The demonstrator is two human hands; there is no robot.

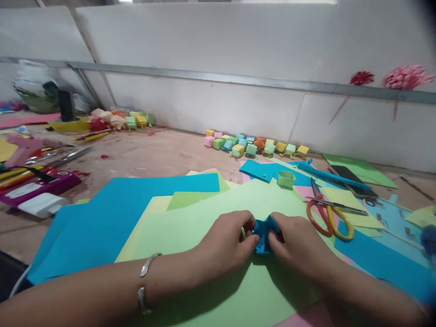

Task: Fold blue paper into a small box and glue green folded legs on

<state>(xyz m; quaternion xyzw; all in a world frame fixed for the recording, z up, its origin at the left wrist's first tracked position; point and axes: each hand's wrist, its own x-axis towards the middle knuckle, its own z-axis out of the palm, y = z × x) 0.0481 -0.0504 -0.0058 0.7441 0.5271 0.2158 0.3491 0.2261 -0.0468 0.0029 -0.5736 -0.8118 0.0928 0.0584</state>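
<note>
Both my hands meet over a light green paper sheet (204, 218) near the table's front. My left hand (225, 243) pinches the left side of a small folded blue paper piece (263, 234). My right hand (299, 247) grips its right side, fingers curled round it. A silver bangle (145, 281) sits on my left wrist. Much of the blue piece is hidden by my fingers.
Red-and-yellow scissors (327, 215) lie right of my hands. A green paper box (286, 178) stands behind them. Blue sheets (102, 213), a row of coloured paper boxes (255, 145) by the wall, a phone (352, 179), pens and a purple case (41, 186) at left.
</note>
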